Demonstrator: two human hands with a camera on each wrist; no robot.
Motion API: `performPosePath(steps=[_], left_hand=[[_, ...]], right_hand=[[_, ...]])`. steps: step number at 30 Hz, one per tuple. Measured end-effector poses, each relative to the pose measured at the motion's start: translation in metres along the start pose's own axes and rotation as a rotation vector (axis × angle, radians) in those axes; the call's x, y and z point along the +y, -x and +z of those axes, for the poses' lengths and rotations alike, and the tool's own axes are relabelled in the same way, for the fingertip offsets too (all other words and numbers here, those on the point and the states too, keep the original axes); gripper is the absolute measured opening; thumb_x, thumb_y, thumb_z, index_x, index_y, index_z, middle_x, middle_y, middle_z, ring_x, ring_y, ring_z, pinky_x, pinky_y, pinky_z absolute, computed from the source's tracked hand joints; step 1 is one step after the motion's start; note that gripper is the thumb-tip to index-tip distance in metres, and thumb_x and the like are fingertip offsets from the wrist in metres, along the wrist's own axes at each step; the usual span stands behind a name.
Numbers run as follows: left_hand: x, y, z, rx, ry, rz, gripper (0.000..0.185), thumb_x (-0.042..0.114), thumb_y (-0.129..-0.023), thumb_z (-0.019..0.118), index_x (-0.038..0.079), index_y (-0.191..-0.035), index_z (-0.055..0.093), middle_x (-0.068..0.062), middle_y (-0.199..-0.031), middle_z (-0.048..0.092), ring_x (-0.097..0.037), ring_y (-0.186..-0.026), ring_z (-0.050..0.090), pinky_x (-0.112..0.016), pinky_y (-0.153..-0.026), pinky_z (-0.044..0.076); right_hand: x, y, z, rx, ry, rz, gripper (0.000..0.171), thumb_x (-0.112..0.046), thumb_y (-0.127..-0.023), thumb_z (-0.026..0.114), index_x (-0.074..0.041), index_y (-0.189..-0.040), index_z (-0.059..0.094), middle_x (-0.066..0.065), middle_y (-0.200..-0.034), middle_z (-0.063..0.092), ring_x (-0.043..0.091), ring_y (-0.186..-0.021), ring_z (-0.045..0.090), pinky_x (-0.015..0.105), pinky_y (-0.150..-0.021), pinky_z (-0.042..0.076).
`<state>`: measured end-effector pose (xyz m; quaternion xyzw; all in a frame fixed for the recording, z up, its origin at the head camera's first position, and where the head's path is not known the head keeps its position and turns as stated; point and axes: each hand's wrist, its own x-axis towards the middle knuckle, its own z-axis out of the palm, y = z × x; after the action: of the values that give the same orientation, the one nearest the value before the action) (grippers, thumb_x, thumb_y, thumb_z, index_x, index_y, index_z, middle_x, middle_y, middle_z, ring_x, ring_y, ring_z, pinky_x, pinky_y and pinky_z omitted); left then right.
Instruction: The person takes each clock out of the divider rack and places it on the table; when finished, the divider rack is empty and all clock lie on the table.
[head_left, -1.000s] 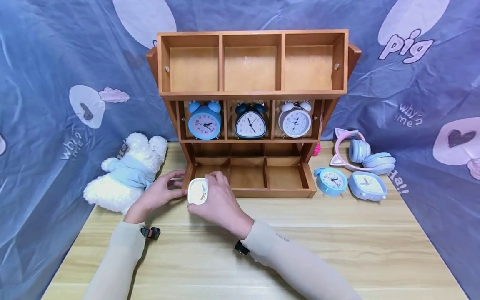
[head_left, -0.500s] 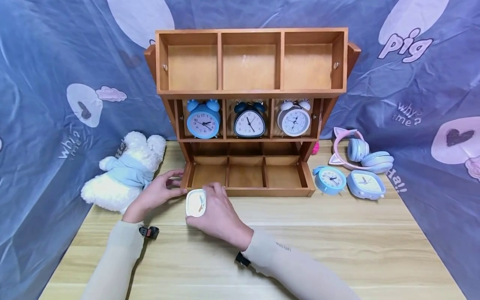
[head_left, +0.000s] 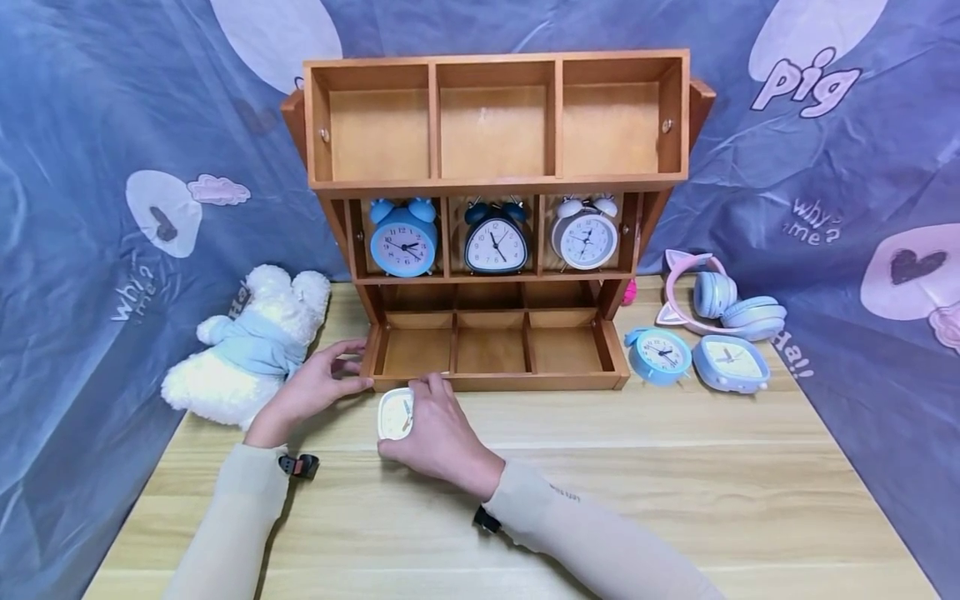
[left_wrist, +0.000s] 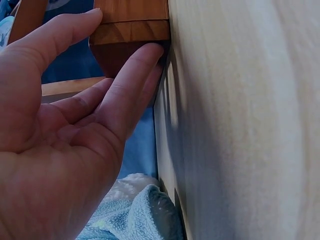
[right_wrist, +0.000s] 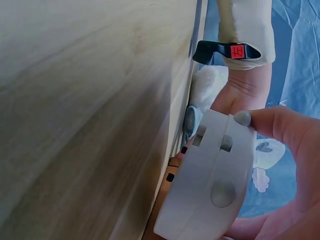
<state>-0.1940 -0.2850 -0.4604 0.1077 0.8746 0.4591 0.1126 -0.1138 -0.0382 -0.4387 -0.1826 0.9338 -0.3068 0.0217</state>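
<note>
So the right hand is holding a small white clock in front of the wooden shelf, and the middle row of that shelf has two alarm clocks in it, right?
Not quite. The right hand does hold the small white clock in front of the wooden shelf, but the head view shows three alarm clocks in the middle row, not two: a blue one, a dark one and a white one.

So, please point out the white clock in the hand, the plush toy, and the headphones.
white clock (head_left: 394, 413), head view, on its face.
plush toy (head_left: 251, 350), head view, on its blue jacket.
headphones (head_left: 738, 310), head view, on one blue earcup.
</note>
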Motion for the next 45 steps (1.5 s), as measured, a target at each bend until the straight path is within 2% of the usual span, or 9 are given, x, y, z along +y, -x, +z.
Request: performPosePath(steps=[7, 20, 28, 33, 45], left_hand=[[0.0006, 0.0010, 0.0001, 0.002, 0.009, -0.002, 0.076, 0.029, -0.091, 0.079, 0.010, -0.155, 0.041, -0.017, -0.147, 0.056, -0.034, -0.124, 0.063, -0.023, -0.089, 0.052], [0.0017, -0.0006, -0.0006, -0.003, 0.003, -0.010, 0.077, 0.031, -0.091, 0.079, 0.010, -0.155, 0.041, -0.019, -0.140, 0.061, -0.034, -0.122, 0.065, -0.024, -0.087, 0.053], [-0.0001, -0.0008, -0.0004, -0.001, 0.004, 0.001, 0.077, 0.029, -0.091, 0.079, 0.009, -0.155, 0.041, -0.018, -0.145, 0.058, -0.034, -0.122, 0.064, -0.022, -0.088, 0.052], [-0.0004, -0.0001, 0.0002, -0.003, 0.027, -0.006, 0.077, 0.028, -0.091, 0.079, 0.010, -0.155, 0.041, -0.018, -0.144, 0.058, -0.034, -0.123, 0.063, -0.022, -0.089, 0.052], [0.0013, 0.0015, -0.0002, 0.004, 0.015, -0.003, 0.078, 0.030, -0.091, 0.079, 0.011, -0.156, 0.040, -0.016, -0.147, 0.056, -0.033, -0.124, 0.063, -0.022, -0.088, 0.052]], right_hand=[[0.0009, -0.0021, 0.0040, -0.048, 0.006, 0.020, 0.095, -0.041, -0.064, 0.085, -0.001, -0.143, 0.052, 0.007, -0.136, 0.051, 0.021, -0.119, 0.049, 0.029, -0.097, 0.049], [-0.0005, -0.0039, 0.0055, -0.060, 0.022, 0.019, 0.095, -0.043, -0.064, 0.086, -0.001, -0.143, 0.053, 0.007, -0.136, 0.051, 0.022, -0.119, 0.049, 0.030, -0.098, 0.049], [0.0004, -0.0044, 0.0049, -0.071, 0.065, 0.006, 0.089, -0.053, -0.067, 0.087, -0.003, -0.134, 0.058, 0.008, -0.132, 0.052, 0.022, -0.115, 0.050, 0.031, -0.097, 0.050], [0.0008, -0.0050, 0.0055, -0.076, 0.093, 0.003, 0.091, -0.057, -0.067, 0.087, -0.003, -0.134, 0.057, 0.008, -0.131, 0.053, 0.022, -0.114, 0.051, 0.031, -0.098, 0.050], [0.0009, -0.0043, 0.0024, -0.095, 0.042, 0.031, 0.093, -0.056, -0.069, 0.085, -0.005, -0.140, 0.054, 0.008, -0.137, 0.051, 0.022, -0.118, 0.051, 0.034, -0.100, 0.049]])
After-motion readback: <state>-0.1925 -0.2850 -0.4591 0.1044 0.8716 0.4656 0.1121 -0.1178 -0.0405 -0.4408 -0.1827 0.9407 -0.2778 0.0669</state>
